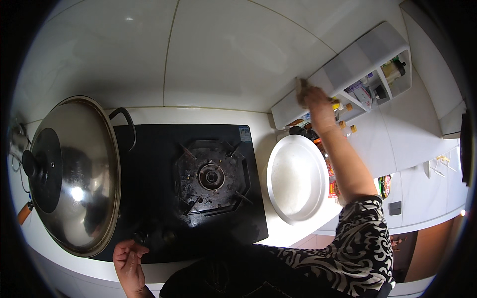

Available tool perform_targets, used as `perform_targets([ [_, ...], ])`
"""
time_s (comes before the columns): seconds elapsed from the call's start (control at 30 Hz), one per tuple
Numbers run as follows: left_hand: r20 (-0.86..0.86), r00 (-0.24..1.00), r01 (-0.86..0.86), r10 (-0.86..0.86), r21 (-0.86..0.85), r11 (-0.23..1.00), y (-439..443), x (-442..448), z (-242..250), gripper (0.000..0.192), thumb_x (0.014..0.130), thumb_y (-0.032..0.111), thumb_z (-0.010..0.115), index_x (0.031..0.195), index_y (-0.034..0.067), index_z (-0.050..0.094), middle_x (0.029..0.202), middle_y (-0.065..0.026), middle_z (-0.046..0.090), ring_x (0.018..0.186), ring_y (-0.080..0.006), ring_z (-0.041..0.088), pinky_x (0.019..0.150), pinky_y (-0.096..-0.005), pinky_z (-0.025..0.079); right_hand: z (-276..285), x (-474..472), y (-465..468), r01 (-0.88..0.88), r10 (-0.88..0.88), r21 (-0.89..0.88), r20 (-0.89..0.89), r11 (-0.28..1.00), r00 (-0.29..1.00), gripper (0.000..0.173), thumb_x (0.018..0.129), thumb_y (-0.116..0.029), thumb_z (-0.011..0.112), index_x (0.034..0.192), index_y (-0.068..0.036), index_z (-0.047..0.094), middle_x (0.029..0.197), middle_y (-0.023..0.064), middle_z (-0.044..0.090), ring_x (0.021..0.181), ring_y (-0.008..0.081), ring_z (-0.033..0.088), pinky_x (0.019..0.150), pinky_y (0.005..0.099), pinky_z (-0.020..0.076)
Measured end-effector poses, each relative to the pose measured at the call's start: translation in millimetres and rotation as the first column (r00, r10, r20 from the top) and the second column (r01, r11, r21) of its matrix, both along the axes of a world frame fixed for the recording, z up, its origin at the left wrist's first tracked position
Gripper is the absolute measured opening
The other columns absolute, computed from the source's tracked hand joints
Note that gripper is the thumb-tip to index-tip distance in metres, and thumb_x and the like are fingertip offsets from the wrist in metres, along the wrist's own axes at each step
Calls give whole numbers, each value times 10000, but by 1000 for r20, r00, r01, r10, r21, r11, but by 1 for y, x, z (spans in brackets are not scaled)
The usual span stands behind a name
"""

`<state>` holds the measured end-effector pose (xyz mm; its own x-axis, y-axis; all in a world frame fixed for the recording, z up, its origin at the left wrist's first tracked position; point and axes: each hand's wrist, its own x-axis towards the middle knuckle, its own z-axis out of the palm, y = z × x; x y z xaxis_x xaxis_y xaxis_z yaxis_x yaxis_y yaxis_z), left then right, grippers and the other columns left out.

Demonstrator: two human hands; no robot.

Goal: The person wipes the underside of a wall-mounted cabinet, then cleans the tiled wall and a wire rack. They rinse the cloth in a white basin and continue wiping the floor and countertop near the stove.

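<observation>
My right hand (319, 106) reaches to the back right and holds a crumpled cloth (303, 93), blurred, against the side of a white plastic storage rack (335, 70). Below that arm a white oval basin (296, 178) rests on the counter. My left hand (129, 260) is at the front edge of the black gas cooktop (149, 178), fingers loosely curled, with nothing seen in it. To its upper left stands a large wok with a domed metal lid (84, 171). The right burner (212, 177) is bare, its tray stained with grime and crumbs.
Seasoning bottles (350, 129) and packets (332, 182) crowd the counter beside the rack, which holds jars and bags. The wok's loop handle (128, 126) juts over the cooktop. A tiled wall (238, 63) rises behind. Hooks (439, 165) hang on the right wall.
</observation>
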<state>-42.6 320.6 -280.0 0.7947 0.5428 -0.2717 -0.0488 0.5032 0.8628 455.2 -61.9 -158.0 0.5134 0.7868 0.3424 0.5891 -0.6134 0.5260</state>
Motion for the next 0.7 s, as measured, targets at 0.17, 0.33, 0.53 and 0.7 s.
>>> perform_targets([
  [0.17, 8, 1000, -12, 12, 48, 999, 1, -13, 9, 264, 918, 132, 599, 1138, -1, 543, 858, -111, 608, 790, -189, 593, 761, -307, 485, -110, 14, 16, 263, -341, -327, -211, 908, 916, 184, 816, -105, 551, 941, -65, 681, 1061, 103, 631, 1088, 286, 565, 908, 360, 482],
  [0.33, 34, 996, -78, 78, 6, 997, 2, -25, 14, 280, 916, 147, 615, 1145, 3, 542, 864, -111, 605, 782, -188, 595, 753, -304, 487, -106, -2, 28, 730, -32, 221, -949, 647, 315, 316, 799, 76, 613, 1102, -4, 652, 903, 82, 692, 764, 145, 630, 649, 288, 523],
  [0.53, 111, 991, 80, -75, -38, 996, -15, 5, 32, 230, 892, 77, 582, 1106, -6, 564, 879, -134, 628, 814, -216, 619, 772, -316, 499, -20, -73, -44, 880, 673, 380, -733, 286, 98, 260, 991, -202, 495, 1140, -13, 593, 1008, 84, 660, 884, 190, 647, 778, 343, 557],
  [0.7, 122, 957, 264, -263, 3, 964, -50, 37, 61, 260, 856, -48, 459, 1092, -19, 567, 892, -151, 634, 823, -230, 624, 774, -323, 499, -51, -123, -118, 959, 634, 221, -771, 177, 61, 324, 1004, -221, 454, 1267, -40, 506, 1105, 90, 617, 937, 216, 631, 823, 386, 557],
])
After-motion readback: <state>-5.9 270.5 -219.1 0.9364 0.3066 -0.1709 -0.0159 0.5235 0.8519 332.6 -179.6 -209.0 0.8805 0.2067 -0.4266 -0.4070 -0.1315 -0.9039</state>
